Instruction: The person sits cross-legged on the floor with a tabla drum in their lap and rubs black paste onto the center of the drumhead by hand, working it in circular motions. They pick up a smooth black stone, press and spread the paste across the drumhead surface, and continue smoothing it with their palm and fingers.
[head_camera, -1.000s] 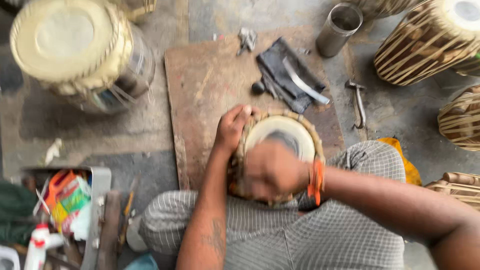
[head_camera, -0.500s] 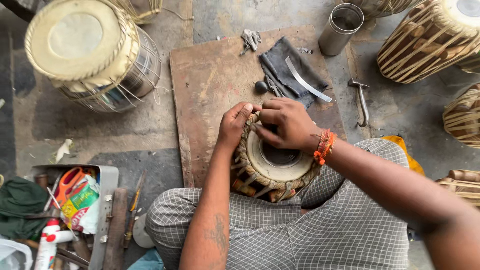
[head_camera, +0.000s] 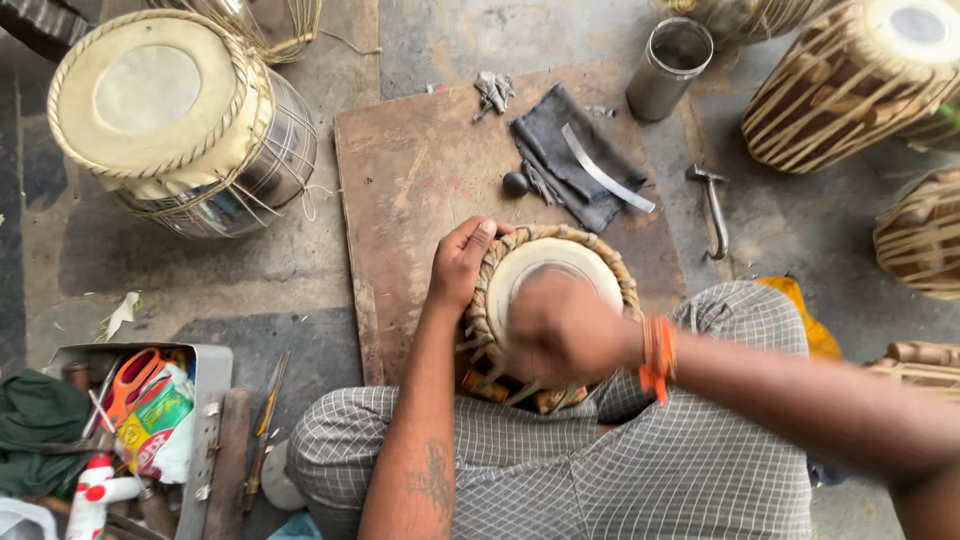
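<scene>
A: Where is the small drum (head_camera: 555, 270)?

B: It sits in the person's lap, above the checked cloth (head_camera: 640, 470) over the legs, and its top edge reaches over the near end of the wooden board (head_camera: 420, 190) on the floor. The pale skin faces up, with a braided ring round its rim.

A: What is the left hand (head_camera: 462, 262) doing?

B: It is curled round the left side of the drum, fingers closed against the braided rim, thumb on top. It grips the drum.

A: And the right hand (head_camera: 562, 330)?

B: It lies over the near part of the drum skin and touches it. It is blurred, so I cannot tell whether it is open or closed, or whether it holds anything. An orange band (head_camera: 655, 358) circles the wrist.

A: What lies on the board?

B: A dark cloth (head_camera: 570, 170) at the far end, with a curved metal strip (head_camera: 605, 182) across it and a small dark ball (head_camera: 515, 184) just beside its left edge.

A: And round about?

B: A metal cup (head_camera: 668, 68) stands past the board's far right corner. A hammer (head_camera: 712, 208) lies on the floor right of the board. A large drum (head_camera: 170, 120) with a metal body stands well off to the left. Strapped wooden drums (head_camera: 850, 85) stand at the far right. A metal box (head_camera: 205, 420) of odds and ends sits near left.
</scene>
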